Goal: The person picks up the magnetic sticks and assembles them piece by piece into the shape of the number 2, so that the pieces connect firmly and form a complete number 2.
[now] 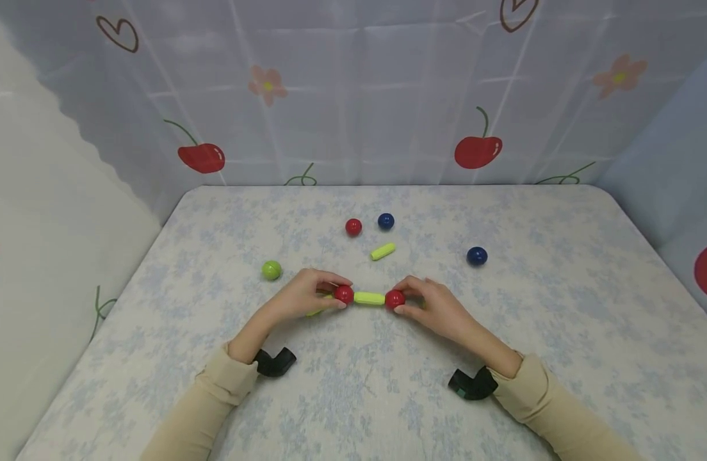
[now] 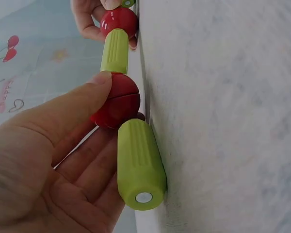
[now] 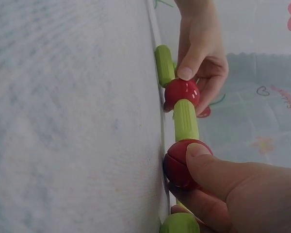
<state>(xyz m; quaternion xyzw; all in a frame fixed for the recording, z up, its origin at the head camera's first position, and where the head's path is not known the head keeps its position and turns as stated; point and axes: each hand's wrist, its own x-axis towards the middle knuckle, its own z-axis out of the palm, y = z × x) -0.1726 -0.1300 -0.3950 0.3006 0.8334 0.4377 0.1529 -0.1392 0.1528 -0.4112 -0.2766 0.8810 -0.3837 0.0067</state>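
My left hand (image 1: pixel 308 292) pinches a red ball (image 1: pixel 344 294) between thumb and fingers. A second red ball (image 1: pixel 395 299) is pinched the same way by my right hand (image 1: pixel 440 308). Between the two balls runs a ribbed lime-green rod (image 1: pixel 369 298), its ends against both. In the left wrist view, another green rod (image 2: pixel 141 165) meets the left ball's outer side and has a silvery disc in its free end. Beyond the right ball, the right wrist view shows part of a further green rod (image 3: pixel 180 224), largely hidden by my fingers.
Farther back on the flowered tabletop (image 1: pixel 561 256) lie a loose red ball (image 1: pixel 353 227), a blue ball (image 1: pixel 386 221) and a green rod (image 1: pixel 383 251). Another blue ball (image 1: pixel 477 256) is to the right, a green ball (image 1: pixel 271 270) to the left. A printed curtain (image 1: pixel 353 96) hangs behind.
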